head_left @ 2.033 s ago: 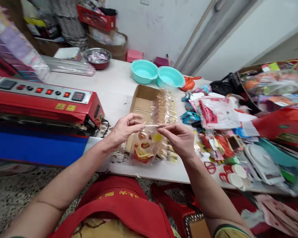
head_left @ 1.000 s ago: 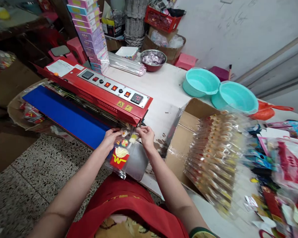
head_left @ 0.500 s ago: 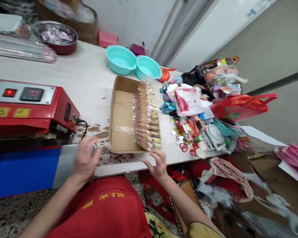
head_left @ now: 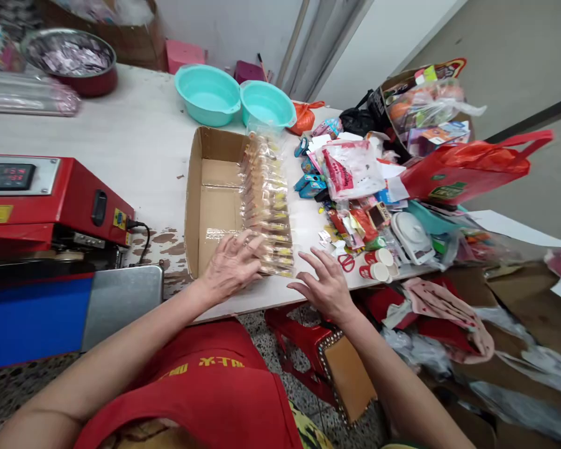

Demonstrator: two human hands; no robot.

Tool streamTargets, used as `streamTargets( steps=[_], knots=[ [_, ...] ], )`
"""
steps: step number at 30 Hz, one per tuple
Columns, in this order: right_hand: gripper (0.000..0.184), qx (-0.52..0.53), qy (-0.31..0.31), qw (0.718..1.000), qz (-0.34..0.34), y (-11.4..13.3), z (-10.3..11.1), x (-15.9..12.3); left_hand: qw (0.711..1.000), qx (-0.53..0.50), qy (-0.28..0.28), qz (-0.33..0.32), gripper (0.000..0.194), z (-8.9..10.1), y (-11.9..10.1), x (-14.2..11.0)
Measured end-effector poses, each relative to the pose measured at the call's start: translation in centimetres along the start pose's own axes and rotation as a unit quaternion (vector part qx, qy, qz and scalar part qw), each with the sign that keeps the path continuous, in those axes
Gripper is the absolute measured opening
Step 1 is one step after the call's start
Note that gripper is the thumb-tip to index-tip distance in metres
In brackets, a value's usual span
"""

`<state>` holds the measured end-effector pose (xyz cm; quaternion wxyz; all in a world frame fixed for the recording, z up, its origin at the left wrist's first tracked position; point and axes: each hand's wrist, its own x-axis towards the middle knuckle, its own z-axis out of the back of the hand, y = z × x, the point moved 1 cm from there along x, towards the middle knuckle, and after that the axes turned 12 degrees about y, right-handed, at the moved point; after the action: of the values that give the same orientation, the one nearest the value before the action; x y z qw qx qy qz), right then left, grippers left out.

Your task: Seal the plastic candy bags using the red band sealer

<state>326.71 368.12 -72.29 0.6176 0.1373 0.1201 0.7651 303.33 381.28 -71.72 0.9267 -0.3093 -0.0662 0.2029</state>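
Observation:
A shallow cardboard box (head_left: 195, 206) lies on the table in front of me. A row of clear plastic packets (head_left: 273, 199) with tan and yellow contents stands along its right side. My left hand (head_left: 231, 265) reaches over the box's front edge. Its fingers are spread, with the tips at the nearest packets; whether they press on them I cannot tell. My right hand (head_left: 325, 284) hovers at the table's front edge, just right of the row, fingers apart and nothing in them.
To the left sits a red machine (head_left: 84, 199) with a blue belt (head_left: 32, 318) and a metal plate (head_left: 126, 299). Two turquoise basins (head_left: 208, 93) stand behind the box. Clutter, red scissors (head_left: 346, 262) and paper cups (head_left: 374, 272) lie right. A stool (head_left: 348, 374) is below.
My left hand has moved right, from beside the machine's plate to the packets. My right hand has left the box's front corner and shifted right. The view has turned slightly.

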Motion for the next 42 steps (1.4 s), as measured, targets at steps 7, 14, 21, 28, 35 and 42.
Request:
streamTargets(
  steps=[7,14,21,28,35,42],
  knots=[
    [0.006,0.388,-0.100,0.916,0.009,7.5,5.3,11.7,0.846,-0.493,-0.147,0.140,0.023,9.6,-0.4,-2.6],
    [0.020,0.573,-0.003,0.817,-0.061,13.6,-2.6,20.1,0.681,-0.582,-0.303,0.326,0.032,10.5,5.8,-9.7],
    [0.034,0.639,0.097,0.753,-0.124,18.3,-10.4,23.3,0.631,-0.563,-0.400,0.353,0.047,8.5,9.7,-17.1],
    [0.036,0.671,0.053,0.704,-0.226,21.5,-14.9,22.4,0.615,-0.637,-0.265,0.383,0.081,4.9,9.4,-23.3],
    [0.033,0.676,0.079,0.698,-0.223,23.0,-16.9,21.2,0.642,-0.554,-0.282,0.448,0.069,3.5,10.6,-24.9],
    [0.026,0.567,0.150,0.810,0.000,21.6,-14.9,21.7,0.685,-0.577,-0.168,0.411,0.064,5.6,10.9,-27.4]
  ],
)
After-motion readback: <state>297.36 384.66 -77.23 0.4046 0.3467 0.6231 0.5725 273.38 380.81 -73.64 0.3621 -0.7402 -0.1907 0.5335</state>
